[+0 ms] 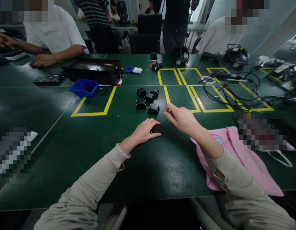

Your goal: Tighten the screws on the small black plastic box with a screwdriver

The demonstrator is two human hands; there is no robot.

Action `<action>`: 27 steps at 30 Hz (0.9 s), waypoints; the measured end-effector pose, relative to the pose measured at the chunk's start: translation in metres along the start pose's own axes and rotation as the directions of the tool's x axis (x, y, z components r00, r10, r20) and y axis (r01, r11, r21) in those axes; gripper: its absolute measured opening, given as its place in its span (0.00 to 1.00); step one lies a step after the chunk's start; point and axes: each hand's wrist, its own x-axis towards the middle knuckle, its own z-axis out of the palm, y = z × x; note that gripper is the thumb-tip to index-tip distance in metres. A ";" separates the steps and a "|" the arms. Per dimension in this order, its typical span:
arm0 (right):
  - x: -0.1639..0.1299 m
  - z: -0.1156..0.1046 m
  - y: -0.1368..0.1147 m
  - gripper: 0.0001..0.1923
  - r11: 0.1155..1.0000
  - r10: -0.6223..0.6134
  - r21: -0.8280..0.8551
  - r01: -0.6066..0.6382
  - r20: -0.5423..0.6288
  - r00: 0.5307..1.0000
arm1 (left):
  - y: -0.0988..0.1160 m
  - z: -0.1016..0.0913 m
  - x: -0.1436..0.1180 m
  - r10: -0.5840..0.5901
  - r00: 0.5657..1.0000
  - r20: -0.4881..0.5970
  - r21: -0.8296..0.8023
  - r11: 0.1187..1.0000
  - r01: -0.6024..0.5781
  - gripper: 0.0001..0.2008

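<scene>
My left hand [143, 131] is closed around a small black box-shaped part [157, 129] that rests on the green table, thumb on the near side and fingers over the far side. A screwdriver [164, 122] is pinched in my right hand [182, 118]. Its thin dark shaft slants down to the right end of the black part; whether the tip touches a screw is too small to tell. A hint of yellow shows at the handle, the rest being covered by my fingers. Just beyond, several similar black parts [149, 97] lie in a loose group.
A blue bin [84, 88] and black trays [95, 68] stand at the far left. Gloves [133, 70] and an orange-handled tool [153, 65] lie farther back. Cables [224, 92] spread at right; a pink cloth [231, 153] lies under my right forearm. Co-workers sit across the table.
</scene>
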 end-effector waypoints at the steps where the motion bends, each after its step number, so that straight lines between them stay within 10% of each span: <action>1: 0.000 0.000 0.000 0.14 1.000 0.000 0.001 0.000 -0.001 1.000 | 0.000 0.000 0.000 -0.003 1.000 0.001 -0.001 1.000 0.003 0.20; 27: 0.000 0.000 -0.001 0.13 0.999 -0.024 0.048 0.024 -0.007 1.000 | 0.000 0.000 0.000 -0.006 1.000 0.000 -0.008 1.000 0.006 0.20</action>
